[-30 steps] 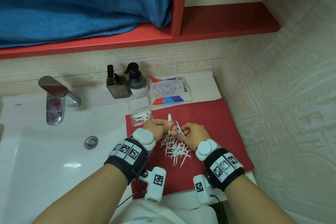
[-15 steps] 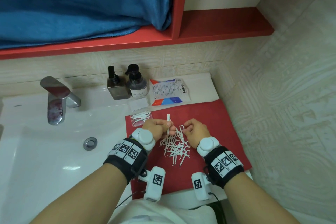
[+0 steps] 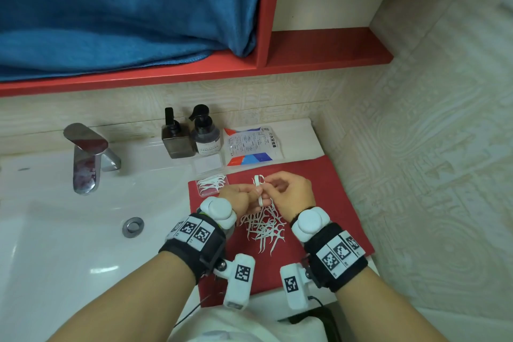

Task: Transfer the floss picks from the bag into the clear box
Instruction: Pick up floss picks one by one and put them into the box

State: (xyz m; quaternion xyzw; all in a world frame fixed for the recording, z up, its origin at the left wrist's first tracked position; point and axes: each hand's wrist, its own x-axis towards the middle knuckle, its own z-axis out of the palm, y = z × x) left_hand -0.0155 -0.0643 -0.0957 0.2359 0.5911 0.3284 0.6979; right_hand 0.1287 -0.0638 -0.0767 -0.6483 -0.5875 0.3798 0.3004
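Note:
A loose pile of white floss picks lies on the red mat. My left hand pinches a small upright bunch of floss picks above the mat. My right hand pinches the same bunch near its top. The clear box sits open just left of my hands, at the mat's far left corner, with several picks inside. Its lid stands open behind it. The floss bag lies flat on the counter beyond the mat.
Two dark pump bottles stand by the wall left of the bag. A chrome faucet and the white basin with its drain lie to the left. A red shelf with a blue towel hangs overhead. A tiled wall closes the right.
My right hand has come up from the pile to the bunch held by my left hand, and now pinches its top. The bunch has stayed upright in my left hand.

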